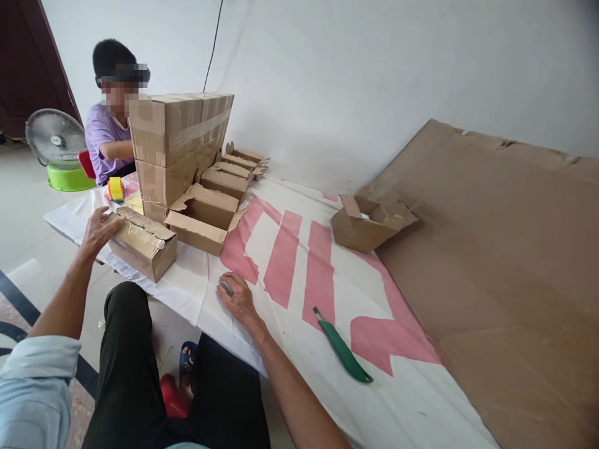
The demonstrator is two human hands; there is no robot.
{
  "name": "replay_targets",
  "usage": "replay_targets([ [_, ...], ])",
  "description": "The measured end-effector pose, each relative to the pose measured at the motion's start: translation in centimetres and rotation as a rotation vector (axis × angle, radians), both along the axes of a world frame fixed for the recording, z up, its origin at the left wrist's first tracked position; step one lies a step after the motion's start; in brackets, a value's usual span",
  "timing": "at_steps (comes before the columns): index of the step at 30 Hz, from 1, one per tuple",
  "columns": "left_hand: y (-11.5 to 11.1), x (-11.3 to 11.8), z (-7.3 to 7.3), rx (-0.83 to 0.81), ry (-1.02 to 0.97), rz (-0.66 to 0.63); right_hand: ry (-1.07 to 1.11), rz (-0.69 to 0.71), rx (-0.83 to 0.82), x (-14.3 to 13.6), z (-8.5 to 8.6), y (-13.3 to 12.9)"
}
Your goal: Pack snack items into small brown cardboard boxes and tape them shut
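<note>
A closed, worn cardboard box [148, 240] with shiny tape along its top lies near the table's left front edge. My left hand [100, 231] grips its left end, fingers over the top edge. On the cloth to the right, my right hand [238, 298] rests with its fingers curled round a small grey rounded object [226, 287], whose kind I cannot make out. Further right lies a green-handled cutter [344, 349], its blade pointing away from me. Just behind the taped box stands an open cardboard box [199, 234] with its flaps up.
Taped cartons [180, 131] are stacked at the back left, beside a row of open boxes [234, 168]. Yellow tape [115, 189] stands near a seated co-worker [110, 137]. Another open box [358, 231] sits against a large cardboard sheet [505, 268]. A fan [57, 140] stands beyond.
</note>
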State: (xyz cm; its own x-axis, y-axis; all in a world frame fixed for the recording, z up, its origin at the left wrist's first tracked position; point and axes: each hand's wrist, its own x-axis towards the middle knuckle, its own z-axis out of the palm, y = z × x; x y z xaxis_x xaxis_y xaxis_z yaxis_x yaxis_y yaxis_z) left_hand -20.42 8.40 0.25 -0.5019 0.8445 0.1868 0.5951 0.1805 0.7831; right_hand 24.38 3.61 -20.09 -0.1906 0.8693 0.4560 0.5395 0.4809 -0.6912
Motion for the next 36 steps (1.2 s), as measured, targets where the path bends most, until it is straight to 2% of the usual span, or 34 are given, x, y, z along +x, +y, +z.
replay_targets([
  [4,0.5,0.2,-0.1,0.019,-0.034,-0.101,0.005,-0.002,0.001,0.0,0.1,0.0],
  [9,-1.8,2.1,-1.4,0.065,-0.026,-0.151,-0.001,0.002,0.013,0.1,0.0,0.3],
  [12,-4.0,4.8,-2.4,0.078,0.028,-0.188,0.002,0.016,0.015,0.1,0.0,0.4],
  [15,-6.1,8.4,-3.3,0.083,0.061,-0.255,0.059,0.001,0.006,0.0,0.4,0.4],
  [19,-8.6,13.0,-4.4,0.117,0.090,-0.343,0.253,-0.024,-0.061,0.4,1.2,-0.5],
  [23,-10.5,15.6,-4.9,0.087,-0.017,-0.478,0.481,-0.122,-0.195,2.1,2.2,-2.5],
  [29,-10.6,15.9,-4.2,0.012,-0.268,-0.731,0.665,-0.258,-0.226,4.4,3.2,-5.0],
  [36,-9.3,15.7,-3.8,-0.030,-0.398,-0.773,0.699,-0.301,-0.274,4.2,2.5,-6.0],
])
